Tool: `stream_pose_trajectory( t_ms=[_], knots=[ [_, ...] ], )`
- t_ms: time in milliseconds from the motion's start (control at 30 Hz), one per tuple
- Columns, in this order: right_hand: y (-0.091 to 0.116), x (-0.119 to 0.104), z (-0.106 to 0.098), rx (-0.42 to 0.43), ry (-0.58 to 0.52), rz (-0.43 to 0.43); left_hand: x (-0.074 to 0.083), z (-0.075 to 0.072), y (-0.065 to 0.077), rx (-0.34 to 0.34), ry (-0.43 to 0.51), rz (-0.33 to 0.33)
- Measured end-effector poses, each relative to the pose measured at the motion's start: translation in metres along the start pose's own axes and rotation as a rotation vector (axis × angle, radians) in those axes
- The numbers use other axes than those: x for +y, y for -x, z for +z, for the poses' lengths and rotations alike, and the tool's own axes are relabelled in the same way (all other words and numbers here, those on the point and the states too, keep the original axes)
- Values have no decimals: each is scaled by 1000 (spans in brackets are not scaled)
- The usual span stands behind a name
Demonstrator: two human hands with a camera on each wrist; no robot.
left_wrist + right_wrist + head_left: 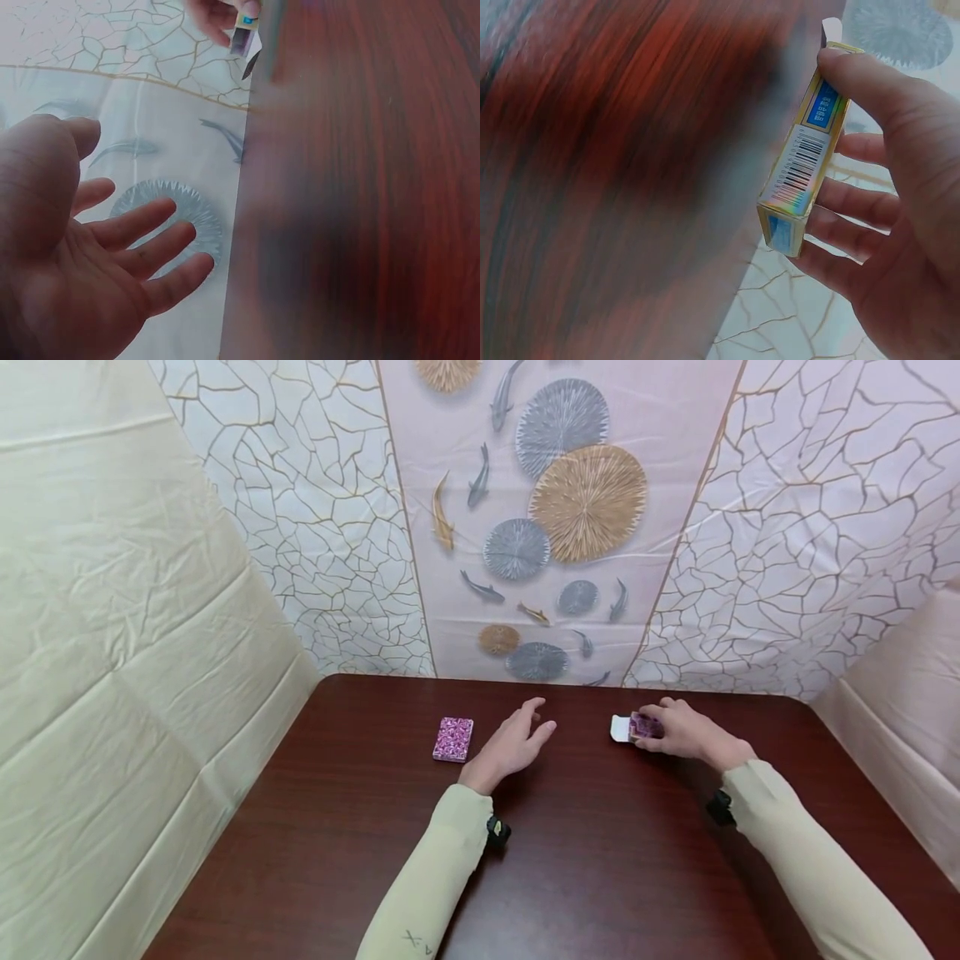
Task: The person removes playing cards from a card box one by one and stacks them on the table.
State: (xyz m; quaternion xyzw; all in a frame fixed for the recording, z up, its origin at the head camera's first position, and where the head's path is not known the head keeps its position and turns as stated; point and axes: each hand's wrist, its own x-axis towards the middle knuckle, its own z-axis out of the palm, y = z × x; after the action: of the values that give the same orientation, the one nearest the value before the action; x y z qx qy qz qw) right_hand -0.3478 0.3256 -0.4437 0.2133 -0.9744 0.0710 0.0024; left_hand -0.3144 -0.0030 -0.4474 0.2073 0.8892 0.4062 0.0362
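Observation:
My right hand (686, 732) grips a small card box (642, 727), its white flap (620, 728) hanging open toward the left. In the right wrist view, thumb and fingers pinch the box (801, 166), whose narrow yellow side carries a barcode and a blue label. My left hand (512, 745) is held over the table with fingers spread and nothing in them; the left wrist view shows its palm (75, 300). Just left of that hand, a purple-and-white patterned deck of playing cards (453, 739) lies squared up on the table. The inside of the box cannot be seen.
A dark reddish-brown table (360, 843) extends beneath both hands. Along its back edge hangs a patterned cloth (345, 527) with fish and round motifs. Cream fabric (127, 693) hangs at the left side, and more fabric (911, 710) at the right.

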Motion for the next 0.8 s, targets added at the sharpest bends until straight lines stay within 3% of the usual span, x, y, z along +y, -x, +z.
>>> stream_pose_trajectory(
  t_ms=[233, 500, 800],
  knots=[
    [4, -14, -4, 38, 21, -7, 6, 11, -1, 6, 8, 36],
    [14, -27, -7, 137, 6, -20, 7, 17, -2, 69, 109, 65],
    [19, -52, -8, 124, -50, 4, 15, 24, -3, 91, 151, 86]
  ],
)
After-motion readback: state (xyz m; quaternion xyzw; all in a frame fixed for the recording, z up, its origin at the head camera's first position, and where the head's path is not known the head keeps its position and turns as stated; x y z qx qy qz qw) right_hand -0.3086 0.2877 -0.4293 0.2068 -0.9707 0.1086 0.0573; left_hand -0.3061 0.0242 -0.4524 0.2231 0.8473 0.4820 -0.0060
